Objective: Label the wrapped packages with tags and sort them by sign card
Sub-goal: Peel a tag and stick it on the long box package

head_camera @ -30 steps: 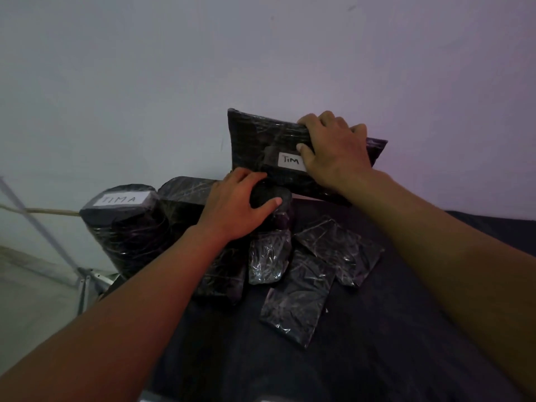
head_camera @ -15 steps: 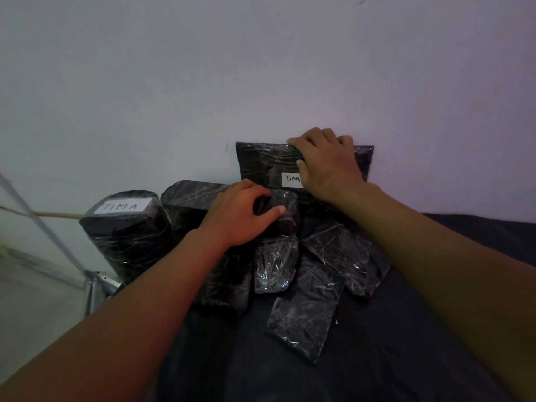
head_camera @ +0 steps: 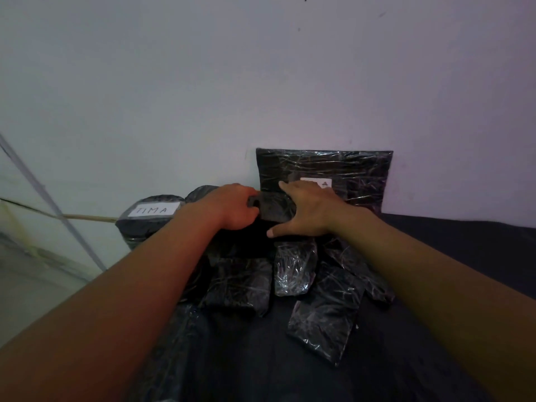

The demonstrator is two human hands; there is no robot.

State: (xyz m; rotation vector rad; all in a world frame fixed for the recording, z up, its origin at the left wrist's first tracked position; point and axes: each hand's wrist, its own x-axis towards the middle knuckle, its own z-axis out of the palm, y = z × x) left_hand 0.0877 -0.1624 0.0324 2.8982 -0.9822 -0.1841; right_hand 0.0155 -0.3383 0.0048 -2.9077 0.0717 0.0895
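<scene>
**Ana:** Gripping, on the left: the left hand [head_camera: 232, 207] curls its fingers round the near-left end of a small dark package wrapped in shiny film [head_camera: 274, 208]. The right hand [head_camera: 304, 211] lies over the same package with fingers spread and thumb out, pressing rather than clasping.

**Ben:** Where does that package sit?

**Ana:** At the back of the dark cloth-covered table [head_camera: 464, 256], touching the foot of a large flat black film-wrapped package [head_camera: 356, 175] that stands upright against the pale wall [head_camera: 261, 82]. Its white tag [head_camera: 317, 182] is partly hidden by the fingers. At the far left stands a round black wrapped bundle [head_camera: 145, 224] with a white tag reading TIMA [head_camera: 152, 210]. Several flat untagged packages [head_camera: 322, 323] lie in front.

**Ben:** Which step?

**Ana:** Sorting, I judge: settling this one into the pile. Next would be freeing both hands and choosing an untagged package, without toppling the leaning one.
</scene>
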